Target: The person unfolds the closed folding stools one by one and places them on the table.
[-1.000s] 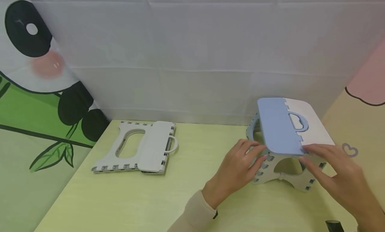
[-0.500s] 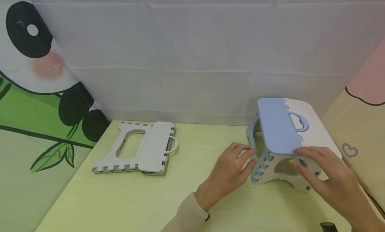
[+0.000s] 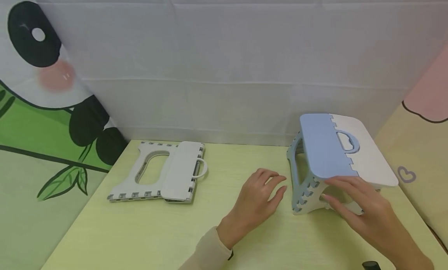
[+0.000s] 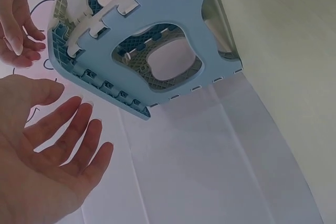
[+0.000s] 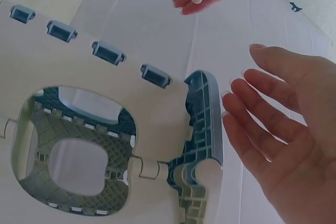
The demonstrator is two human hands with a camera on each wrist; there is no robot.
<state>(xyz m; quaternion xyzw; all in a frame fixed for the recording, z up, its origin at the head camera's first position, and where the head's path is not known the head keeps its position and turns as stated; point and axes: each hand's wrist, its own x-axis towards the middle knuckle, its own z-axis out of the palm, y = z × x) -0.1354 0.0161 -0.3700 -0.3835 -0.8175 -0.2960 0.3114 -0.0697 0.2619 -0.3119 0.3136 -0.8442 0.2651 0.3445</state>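
A blue and white stool (image 3: 327, 145) stands unfolded on its legs at the right of the desk (image 3: 157, 235), close to the pale cloth (image 3: 224, 68) at the far side; its blue handle (image 3: 356, 142) lies over the white half of the seat. The right hand (image 3: 367, 211) is at the stool's near end, its fingers (image 5: 266, 108) slightly bent and parted from the thumb — whether the tips touch the seat edge I cannot tell. The left hand (image 3: 255, 194), in a beige sleeve (image 3: 211, 249), is just left of the stool and apart from it, fingers (image 4: 76, 132) spread and gently curved, holding nothing. A white folded stool (image 3: 178, 173) lies flat on the desk's left, well apart from both hands.
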